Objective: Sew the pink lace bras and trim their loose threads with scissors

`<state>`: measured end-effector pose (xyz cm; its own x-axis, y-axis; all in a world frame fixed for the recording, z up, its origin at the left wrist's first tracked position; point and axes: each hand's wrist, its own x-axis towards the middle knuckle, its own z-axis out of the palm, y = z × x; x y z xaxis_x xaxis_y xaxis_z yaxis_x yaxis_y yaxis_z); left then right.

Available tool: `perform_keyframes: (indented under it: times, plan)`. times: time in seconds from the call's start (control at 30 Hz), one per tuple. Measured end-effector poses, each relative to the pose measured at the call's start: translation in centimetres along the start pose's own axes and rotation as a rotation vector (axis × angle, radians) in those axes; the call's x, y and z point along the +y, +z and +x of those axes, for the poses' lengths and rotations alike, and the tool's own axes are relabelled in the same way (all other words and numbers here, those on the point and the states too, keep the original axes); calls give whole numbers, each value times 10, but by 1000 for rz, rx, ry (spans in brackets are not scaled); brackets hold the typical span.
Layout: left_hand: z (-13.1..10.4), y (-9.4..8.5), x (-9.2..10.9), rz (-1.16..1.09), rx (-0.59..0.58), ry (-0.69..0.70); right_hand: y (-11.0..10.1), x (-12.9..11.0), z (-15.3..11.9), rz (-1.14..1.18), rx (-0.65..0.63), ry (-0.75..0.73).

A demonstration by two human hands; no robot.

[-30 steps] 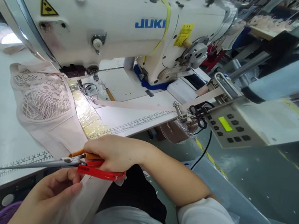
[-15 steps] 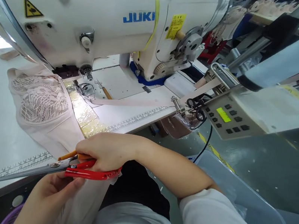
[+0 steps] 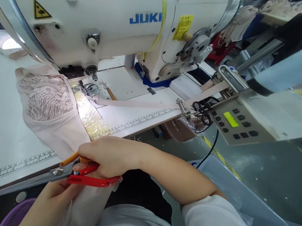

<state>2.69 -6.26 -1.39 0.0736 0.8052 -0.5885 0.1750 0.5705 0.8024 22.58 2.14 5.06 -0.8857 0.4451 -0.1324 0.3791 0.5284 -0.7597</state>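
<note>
Red-handled scissors (image 3: pixel 64 173) rest in my right hand (image 3: pixel 112 156), with their long blades pointing left past the table's front edge. An orange piece (image 3: pixel 69 159), perhaps another handle, also sticks out from under my right fingers. My left hand (image 3: pixel 54 199) is just below the scissors, thumb and fingers closed on the pale pink garment. That lace-cupped bra-like garment (image 3: pixel 71 135) runs from beside the needle area over the table edge and hangs between my hands. Part of my left fingers is hidden behind the scissors.
A white JUKI sewing machine (image 3: pixel 110 22) stands behind the garment. A pink elastic band (image 3: pixel 137 104) runs from a metal feeder with a control box (image 3: pixel 232 122) toward the presser foot. An orange-handled tool (image 3: pixel 111 93) lies on the bed. A clear plastic bin (image 3: pixel 254 198) is at right.
The view has shifted slightly, so the machine appears farther right. Both hands and the scissors are a little lower against the table edge, and the scissor blades have dropped below the ruler.
</note>
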Motion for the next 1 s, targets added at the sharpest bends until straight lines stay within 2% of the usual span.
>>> perform_keyframes:
  times: [0.07, 0.1, 0.2, 0.23, 0.3, 0.33, 0.43, 0.5, 0.63, 0.83, 1.0]
  plan:
    - [-2, 1, 1, -72, -48, -24, 7, -1, -4, 31, 67, 29]
    - [-4, 2, 2, -120, -47, -15, 12, -1, -7, 73, 143, 46]
    - [-10, 8, 7, -212, 38, 28, 32, 2, -25, 282, 461, 59]
    - [-11, 9, 9, -226, 69, 42, 39, 5, -32, 339, 519, 34]
    - [-14, 11, 10, -236, 119, 59, 52, 13, -46, 377, 472, -2]
    - [-15, 12, 11, -242, 141, 66, 59, 18, -53, 353, 389, 16]
    - [-16, 12, 11, -259, 175, 67, 79, 30, -65, 220, 133, 175]
    - [-17, 12, 11, -258, 175, 63, 89, 34, -68, 179, 48, 269]
    - [-18, 16, 13, -219, 169, 72, 96, 31, -63, 188, 20, 320]
    - [-19, 21, 12, -219, 211, 72, 93, 21, -48, 210, 44, 361]
    - [-21, 23, 11, -257, 213, 84, 95, 18, -45, 217, 106, 350]
